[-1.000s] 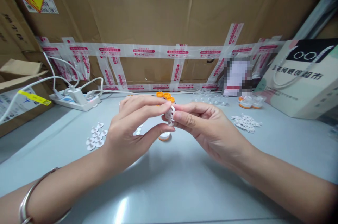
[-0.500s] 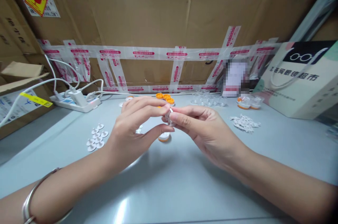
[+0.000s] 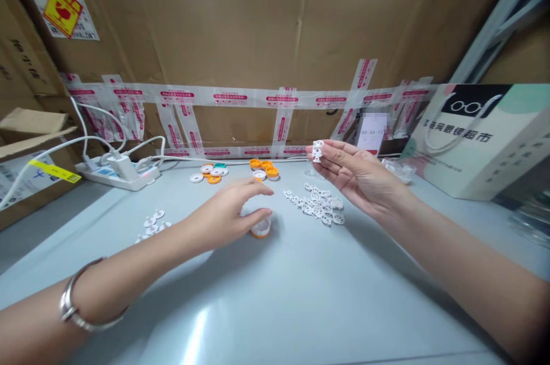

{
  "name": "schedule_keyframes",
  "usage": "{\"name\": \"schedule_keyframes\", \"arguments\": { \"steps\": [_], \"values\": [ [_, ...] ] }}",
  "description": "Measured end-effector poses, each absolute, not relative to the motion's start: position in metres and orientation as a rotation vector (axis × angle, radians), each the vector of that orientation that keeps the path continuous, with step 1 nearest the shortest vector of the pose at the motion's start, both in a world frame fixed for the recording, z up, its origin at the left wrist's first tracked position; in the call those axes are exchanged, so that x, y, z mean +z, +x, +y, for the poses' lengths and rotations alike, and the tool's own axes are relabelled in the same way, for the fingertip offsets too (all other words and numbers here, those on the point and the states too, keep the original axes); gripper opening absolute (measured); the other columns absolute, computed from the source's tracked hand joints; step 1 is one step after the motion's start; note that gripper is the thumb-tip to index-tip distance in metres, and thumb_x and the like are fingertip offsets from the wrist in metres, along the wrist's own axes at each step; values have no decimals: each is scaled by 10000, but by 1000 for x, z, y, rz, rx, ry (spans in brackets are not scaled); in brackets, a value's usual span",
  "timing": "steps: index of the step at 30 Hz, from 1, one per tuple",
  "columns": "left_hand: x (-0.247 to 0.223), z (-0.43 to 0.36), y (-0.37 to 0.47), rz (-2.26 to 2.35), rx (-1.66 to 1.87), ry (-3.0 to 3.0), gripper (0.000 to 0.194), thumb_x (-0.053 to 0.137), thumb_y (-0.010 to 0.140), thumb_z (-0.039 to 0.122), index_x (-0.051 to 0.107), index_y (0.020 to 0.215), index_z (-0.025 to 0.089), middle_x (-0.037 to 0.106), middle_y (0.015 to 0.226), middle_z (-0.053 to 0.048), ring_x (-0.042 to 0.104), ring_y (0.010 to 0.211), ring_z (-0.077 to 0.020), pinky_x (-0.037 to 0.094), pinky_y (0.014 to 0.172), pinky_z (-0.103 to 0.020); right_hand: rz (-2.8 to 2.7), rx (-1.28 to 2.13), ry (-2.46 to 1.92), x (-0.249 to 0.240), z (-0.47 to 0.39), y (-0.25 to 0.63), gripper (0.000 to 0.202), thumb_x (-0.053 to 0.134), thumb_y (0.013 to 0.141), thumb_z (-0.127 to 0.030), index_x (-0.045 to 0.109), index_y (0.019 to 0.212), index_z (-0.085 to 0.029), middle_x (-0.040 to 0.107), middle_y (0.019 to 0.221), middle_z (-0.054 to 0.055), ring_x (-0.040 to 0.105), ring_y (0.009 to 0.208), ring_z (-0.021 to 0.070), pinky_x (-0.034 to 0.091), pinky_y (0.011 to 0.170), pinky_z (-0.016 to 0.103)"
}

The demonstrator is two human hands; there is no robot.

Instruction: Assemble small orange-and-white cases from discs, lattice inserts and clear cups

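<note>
My right hand (image 3: 358,173) is raised on the right, its thumb and fingers pinching a small white plastic piece with cutouts (image 3: 317,151). Below it lies a loose pile of white openwork plastic pieces (image 3: 320,206). My left hand (image 3: 232,208) hovers near the middle of the table, thumb and fingers apart, holding nothing. Beside its thumb sits a small round case (image 3: 260,228) with an orange base and a clear upper part; whether the thumb touches it I cannot tell. White discs with upright stems (image 3: 151,223) stand partly hidden behind my left forearm.
Orange, white and green rings (image 3: 213,173) and orange round caps (image 3: 270,170) lie at the back. A power strip (image 3: 124,175) with white cables is at the left. A phone (image 3: 372,131) leans against the cardboard box (image 3: 240,27); a paper bag (image 3: 462,147) stands right.
My hands have parted. The right one moved up and right with the white piece; the left let go and lowered beside the round case. The central white pile now shows.
</note>
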State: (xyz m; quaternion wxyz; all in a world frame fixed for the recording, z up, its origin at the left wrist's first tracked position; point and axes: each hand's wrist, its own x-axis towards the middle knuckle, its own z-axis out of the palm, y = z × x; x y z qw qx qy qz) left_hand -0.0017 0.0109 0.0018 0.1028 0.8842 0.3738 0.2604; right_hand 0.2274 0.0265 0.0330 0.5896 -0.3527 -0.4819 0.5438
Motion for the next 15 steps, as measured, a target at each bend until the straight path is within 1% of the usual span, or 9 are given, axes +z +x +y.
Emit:
{"name": "schedule_keyframes", "arguments": {
  "steps": [2, 3, 6, 8, 10, 13, 15],
  "values": [
    [1, 28, 6, 1095, 491, 2642, 274, 503, 834, 289, 577, 1075, 183, 609, 1098, -69, 551, 1013, -202, 437, 858, -333, -1144, 1311, -809, 31, 26, 225, 170, 713, 693, -233, 652, 851, -218, 690, 891, -5, 629, 867, 82, 497, 854, 191],
    [1, 38, 10, 1083, 411, 2679, 266, 500, 828, 251, 587, 1065, 168, 613, 1084, -80, 555, 1002, -208, 436, 854, -334, -1156, 1335, -804, 30, 24, 223, 174, 712, 694, -232, 651, 856, -221, 691, 880, -8, 630, 857, 82, 501, 846, 194],
    [-1, 65, 28, 1015, 321, 2778, 307, 486, 797, 131, 586, 1087, 145, 621, 1074, -95, 567, 971, -206, 431, 844, -315, -1184, 1388, -789, 29, 20, 218, 179, 701, 704, -232, 645, 874, -222, 692, 866, -6, 634, 827, 80, 508, 815, 199],
    [-5, 81, 40, 931, 285, 2805, 346, 480, 792, 103, 571, 1123, 150, 607, 1107, -103, 562, 990, -205, 431, 844, -303, -1194, 1415, -779, 27, 18, 217, 184, 693, 711, -233, 642, 887, -222, 692, 870, -2, 636, 815, 80, 508, 800, 202],
    [-10, 92, 49, 862, 270, 2840, 341, 493, 788, 99, 582, 1112, 160, 603, 1104, -106, 562, 985, -210, 434, 839, -308, -1198, 1441, -769, 25, 17, 216, 184, 689, 714, -233, 641, 892, -223, 693, 871, 0, 638, 805, 83, 507, 799, 213],
    [-19, 101, 57, 805, 340, 2884, 249, 508, 783, 99, 641, 982, 167, 623, 1021, -91, 572, 926, -209, 444, 812, -316, -1212, 1490, -735, 23, 16, 214, 177, 688, 715, -234, 646, 886, -225, 696, 873, 1, 639, 813, 87, 504, 805, 220],
    [-26, 103, 59, 800, 416, 2883, 195, 502, 786, 97, 652, 899, 148, 631, 958, -89, 574, 899, -206, 447, 803, -317, -1222, 1519, -709, 22, 14, 213, 187, 690, 714, -237, 651, 897, -234, 698, 870, -2, 639, 821, 85, 499, 807, 213]
  ]
}}
